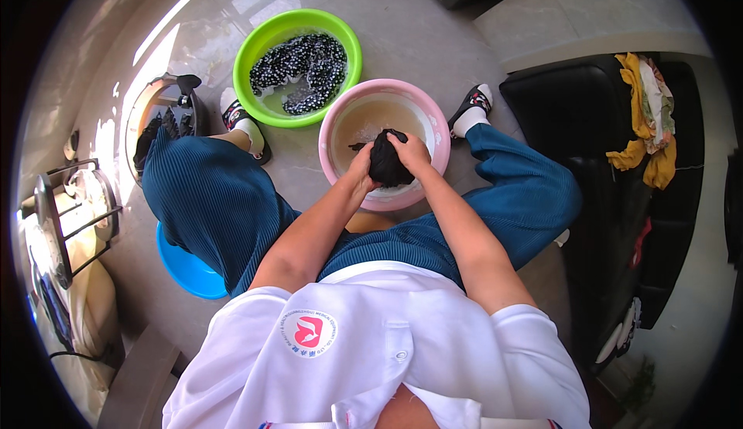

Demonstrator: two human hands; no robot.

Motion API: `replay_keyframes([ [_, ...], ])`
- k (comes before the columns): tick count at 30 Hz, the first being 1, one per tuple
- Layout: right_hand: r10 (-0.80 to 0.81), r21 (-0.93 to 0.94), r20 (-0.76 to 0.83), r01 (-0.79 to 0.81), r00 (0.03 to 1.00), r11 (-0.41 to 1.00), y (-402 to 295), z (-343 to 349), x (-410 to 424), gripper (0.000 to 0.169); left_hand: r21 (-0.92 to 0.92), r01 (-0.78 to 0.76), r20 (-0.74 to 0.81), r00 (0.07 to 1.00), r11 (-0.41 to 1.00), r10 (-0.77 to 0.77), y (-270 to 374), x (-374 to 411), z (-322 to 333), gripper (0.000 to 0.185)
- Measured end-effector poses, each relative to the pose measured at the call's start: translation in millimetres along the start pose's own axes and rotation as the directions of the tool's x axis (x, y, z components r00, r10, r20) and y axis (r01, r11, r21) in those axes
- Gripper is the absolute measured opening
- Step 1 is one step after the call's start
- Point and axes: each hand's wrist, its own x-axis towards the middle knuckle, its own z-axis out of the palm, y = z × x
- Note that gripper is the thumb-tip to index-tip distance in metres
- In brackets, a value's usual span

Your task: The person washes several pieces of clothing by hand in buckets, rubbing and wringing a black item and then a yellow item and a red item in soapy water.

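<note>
A bundle of wet black cloth (390, 160) is held between my two hands, over a pink plastic basin (436, 106) with murky brownish water. My left hand (362, 169) grips the cloth's left side, and my right hand (411, 153) grips its upper right side. A small end of dark cloth sticks out to the left, near the water. Touching or close beside the pink basin, at its upper left, stands a bright green basin (242, 75). Black fabric with white dots (313, 69) lies in soapy water inside it.
Dark cloth hangs in a round tub (200, 109) at the left. Part of a blue basin (188, 272) shows beside my leg. A black sofa (557, 104) with yellow and patterned cloths (638, 109) stands at the right. A metal-framed rack (87, 226) is at the far left.
</note>
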Motion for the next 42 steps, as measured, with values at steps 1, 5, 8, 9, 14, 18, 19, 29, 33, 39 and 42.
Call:
replay_keyframes([
  [1,0.048,0.076,0.048,-0.052,0.998,0.996,7.0,0.4,5.4,0.051,0.06,-0.008,-0.187,0.982,0.998,0.019,-1.3,-1.2,-1.1,0.039],
  [5,0.177,0.349,-0.021,-0.158,0.984,0.924,32.8,5.4,17.9,0.053,0.296,-0.055,-0.489,0.849,0.953,0.2,-4.2,-8.4,-8.5,0.046],
  [8,0.19,0.197,-0.09,-0.17,0.978,0.966,48.4,12.7,18.7,0.054,0.344,-0.119,-0.573,0.759,0.931,0.309,-5.5,-15.4,-16.5,0.056],
  [9,0.165,0.151,-0.184,-0.138,0.969,0.979,52.7,15.6,17.7,0.054,0.401,-0.213,-0.578,0.696,0.891,0.426,-5.9,-17.8,-19.4,0.057],
  [14,0.066,-0.313,0.181,-0.007,0.981,0.95,67.1,30.9,8.8,0.077,0.965,0.244,-0.231,0.64,0.09,0.733,-9.7,-27.7,-33.0,0.089],
  [18,0.042,-0.424,0.389,0.138,0.92,0.895,70.1,41.5,3.1,0.076,0.894,0.181,0.078,0.839,-0.41,0.538,-13.3,-29.7,-41.3,0.098],
  [19,0.074,-0.458,0.389,0.123,0.918,0.88,69.7,43.7,2.2,0.075,0.901,0.175,0.072,0.843,-0.398,0.534,-14.0,-29.2,-42.9,0.099],
  [29,0.252,-0.347,0.167,-0.182,0.953,0.92,42.3,55.0,-2.0,0.086,0.994,0.069,-0.103,0.877,0.089,0.469,-9.5,-6.1,-52.3,0.086],
  [33,0.35,-0.106,-0.008,-0.349,0.937,0.931,22.3,53.5,-11.1,0.076,0.887,-0.033,-0.18,0.894,0.461,0.41,-1.3,5.3,-56.4,0.09],
  [39,-0.08,0.404,0.174,0.004,0.982,0.915,-5.5,46.7,-45.3,0.047,0.369,0.051,-0.275,0.96,0.928,0.057,10.3,14.9,-64.3,0.089],
  [42,-0.152,0.495,0.245,0.011,0.958,0.869,-26.5,37.2,-70.6,0.042,0.196,0.038,-0.136,0.991,0.98,-0.012,14.1,16.7,-66.4,0.069],
])
